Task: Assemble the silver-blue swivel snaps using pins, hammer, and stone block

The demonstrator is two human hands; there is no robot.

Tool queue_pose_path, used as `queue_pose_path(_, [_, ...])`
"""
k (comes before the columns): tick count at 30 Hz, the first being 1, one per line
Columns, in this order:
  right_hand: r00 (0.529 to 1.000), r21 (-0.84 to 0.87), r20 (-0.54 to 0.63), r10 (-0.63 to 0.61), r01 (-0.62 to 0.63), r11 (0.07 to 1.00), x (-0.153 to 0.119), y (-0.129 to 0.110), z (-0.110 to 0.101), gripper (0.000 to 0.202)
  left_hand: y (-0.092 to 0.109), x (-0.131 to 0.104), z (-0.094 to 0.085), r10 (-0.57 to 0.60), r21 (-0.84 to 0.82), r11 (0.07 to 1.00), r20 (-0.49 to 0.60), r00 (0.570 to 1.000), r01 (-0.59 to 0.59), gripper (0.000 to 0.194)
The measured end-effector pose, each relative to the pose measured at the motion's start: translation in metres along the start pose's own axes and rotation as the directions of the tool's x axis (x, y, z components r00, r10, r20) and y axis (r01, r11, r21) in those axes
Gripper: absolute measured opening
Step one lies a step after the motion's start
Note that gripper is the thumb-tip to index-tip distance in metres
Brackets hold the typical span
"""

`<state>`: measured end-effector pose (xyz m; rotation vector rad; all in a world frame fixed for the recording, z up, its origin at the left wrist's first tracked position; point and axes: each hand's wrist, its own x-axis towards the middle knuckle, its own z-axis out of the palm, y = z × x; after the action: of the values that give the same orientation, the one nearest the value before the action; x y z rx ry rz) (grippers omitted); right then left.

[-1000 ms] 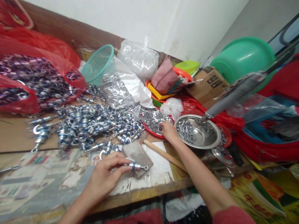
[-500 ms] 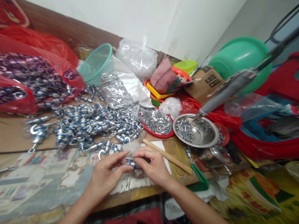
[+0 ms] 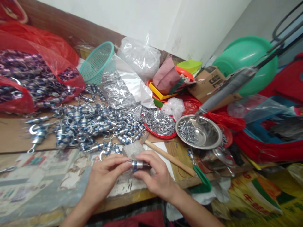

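Observation:
A silver and blue metal fitting (image 3: 137, 165) lies level between my two hands, over the bench's front part. The fingertips of my left hand (image 3: 105, 175) pinch its left end. My right hand (image 3: 157, 176) has thumb and fingers around its right part. Just behind the fitting sits a grey block (image 3: 133, 149). A hammer with a wooden handle (image 3: 170, 158) lies right behind my right hand. Beyond my left hand spreads a large pile of similar blue and silver fittings with hooks (image 3: 91, 126).
A red dish of small metal parts (image 3: 163, 136) and a steel bowl (image 3: 208, 135) with pins stand behind the hammer. A red bag of fittings (image 3: 54, 60) is at the left, a teal basket (image 3: 97, 63) at the back. A green-handled tool (image 3: 203, 179) overhangs the front edge.
The fitting now shows more fully between my hands, lying level. My left fingertips have closed onto its end, and my right thumb and fingers have spread around its body.

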<state>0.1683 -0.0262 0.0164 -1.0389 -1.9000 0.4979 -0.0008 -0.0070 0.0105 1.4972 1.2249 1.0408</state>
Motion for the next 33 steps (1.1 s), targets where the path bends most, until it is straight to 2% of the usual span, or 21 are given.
queue_pose_path(2, [0.973,-0.156,0.067,-0.219,0.227,0.961,-0.004,0.005,-0.004,0.028,0.003,0.000,-0.001,-0.027,0.028,0.999,0.028,0.999,0.027,0.012])
queue_pose_path(4, [0.919,-0.262,0.145,-0.366,0.392,0.882,-0.006,0.010,-0.007,0.029,0.007,0.001,-0.002,-0.010,0.089,0.996,0.066,0.998,0.004,0.014])
queue_pose_path(6, [0.886,-0.304,0.182,-0.427,0.463,0.832,-0.006,0.012,-0.010,0.029,0.010,0.001,-0.003,0.032,0.141,0.989,0.088,0.996,-0.045,0.014])
queue_pose_path(9, [0.887,-0.295,0.154,-0.436,0.462,0.836,-0.003,0.011,-0.011,0.030,0.013,0.002,-0.005,0.078,0.150,0.984,0.098,0.992,-0.093,0.014])
queue_pose_path(11, [0.911,-0.260,0.119,-0.394,0.412,0.873,-0.002,0.010,-0.010,0.032,0.014,0.003,-0.007,0.061,0.124,0.989,0.111,0.992,-0.075,0.014])
queue_pose_path(13, [0.946,-0.213,0.085,-0.311,0.323,0.922,-0.003,0.007,-0.008,0.035,0.015,0.002,-0.008,-0.005,0.083,0.997,0.126,0.992,-0.005,0.014])
queue_pose_path(17, [0.993,-0.059,0.023,-0.117,0.118,0.991,-0.008,-0.002,-0.002,0.027,0.017,-0.002,-0.003,-0.226,-0.106,0.964,0.149,0.963,0.242,0.016])
queue_pose_path(20, [1.000,0.012,0.028,-0.010,0.010,1.000,-0.008,-0.010,-0.002,0.020,0.013,-0.008,0.003,-0.334,-0.290,0.884,0.154,0.930,0.366,0.048])
queue_pose_path(22, [0.992,0.027,0.108,0.062,-0.065,0.998,-0.003,-0.009,-0.007,0.015,0.009,-0.010,0.006,-0.353,-0.341,0.858,0.156,0.923,0.385,0.061])
queue_pose_path(24, [0.982,-0.045,0.144,0.119,-0.114,0.992,0.008,0.005,-0.020,0.013,0.005,-0.009,0.007,-0.359,-0.345,0.851,0.168,0.918,0.396,0.063])
queue_pose_path(25, [0.979,-0.143,0.132,0.156,-0.137,0.980,0.016,0.017,-0.029,0.015,0.004,-0.008,0.006,-0.363,-0.343,0.847,0.183,0.914,0.405,0.065])
queue_pose_path(26, [0.982,-0.274,0.050,0.183,-0.163,0.948,0.024,0.032,-0.039,0.019,0.003,-0.007,0.005,-0.367,-0.343,0.843,0.199,0.909,0.415,0.068])
queue_pose_path(27, [0.965,-0.462,-0.038,0.259,-0.247,0.852,0.032,0.049,-0.049,0.024,0.003,-0.005,0.004,-0.368,-0.345,0.838,0.215,0.904,0.423,0.070])
queue_pose_path(28, [0.931,-0.629,-0.080,0.356,-0.324,0.706,0.040,0.067,-0.058,0.028,0.003,-0.003,0.003,-0.368,-0.349,0.833,0.230,0.901,0.429,0.071])
queue_pose_path(29, [0.911,-0.671,-0.092,0.403,-0.356,0.651,0.047,0.084,-0.065,0.028,0.004,-0.002,0.002,-0.365,-0.353,0.830,0.242,0.899,0.432,0.071])
queue_pose_path(31, [0.887,-0.708,-0.073,0.456,-0.368,0.603,0.058,0.112,-0.072,0.024,0.006,0.000,0.001,-0.360,-0.356,0.826,0.264,0.895,0.437,0.069])
queue_pose_path(33, [0.879,-0.712,-0.057,0.473,-0.368,0.598,0.065,0.128,-0.070,0.018,0.007,0.001,0.000,-0.364,-0.347,0.822,0.290,0.885,0.451,0.067])
